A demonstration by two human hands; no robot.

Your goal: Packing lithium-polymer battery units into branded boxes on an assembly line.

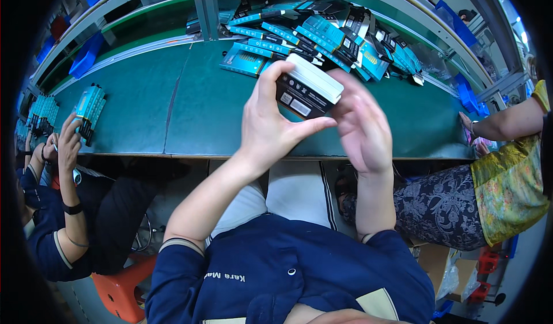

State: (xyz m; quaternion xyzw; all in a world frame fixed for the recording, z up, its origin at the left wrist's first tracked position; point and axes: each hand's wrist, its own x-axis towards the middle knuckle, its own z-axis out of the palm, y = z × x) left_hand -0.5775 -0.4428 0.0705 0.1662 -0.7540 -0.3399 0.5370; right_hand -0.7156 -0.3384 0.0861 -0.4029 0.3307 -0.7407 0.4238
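My left hand [262, 119] is closed around a small black box [295, 102] with printed labels, held above the green table. Along the box's upper side lies a white block-like piece [315, 78], possibly an inner tray; I cannot tell if it sits partly inside. The left thumb stretches along the box's lower edge. Right beside the box's right end is my right hand [364, 131], blurred by motion, its fingers loosely apart and nothing visible in them. Whether its fingertips touch the white piece is unclear.
A heap of blue-and-black flat cartons [328, 33] lies behind my hands on the green table [132, 113]. At left a co-worker's hand [70, 142] touches stacked cartons [91, 108]. At right is another person's arm [507, 122]. A metal post [205, 7] rises at the back.
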